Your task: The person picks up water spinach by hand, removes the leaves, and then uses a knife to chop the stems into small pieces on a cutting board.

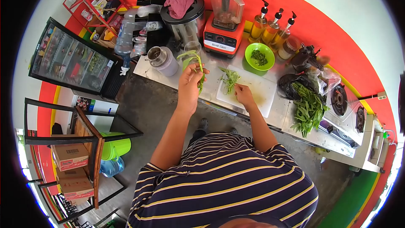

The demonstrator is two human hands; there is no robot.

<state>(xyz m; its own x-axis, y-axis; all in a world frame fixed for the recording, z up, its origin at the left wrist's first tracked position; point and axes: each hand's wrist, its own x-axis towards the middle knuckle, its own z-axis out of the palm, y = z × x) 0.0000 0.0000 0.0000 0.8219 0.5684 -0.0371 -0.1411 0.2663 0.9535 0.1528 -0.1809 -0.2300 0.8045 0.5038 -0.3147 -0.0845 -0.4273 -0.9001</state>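
My left hand [190,83] is raised over the counter edge and grips a bent green vegetable stalk [192,57] that arches above the fingers. My right hand [243,93] rests on the white cutting board [263,90], fingertips pinching a small bunch of leafy greens [230,78] lying on it. A green bowl [260,57] with chopped greens stands just behind the board.
A large pile of leafy greens [308,107] lies on the counter to the right, beside a black bag and a gas stove [348,105]. Behind stand a red-based blender [225,14], three pump bottles [272,27], a steel pot [185,19], and a metal cup [162,59]. A display fridge [69,61] stands left.
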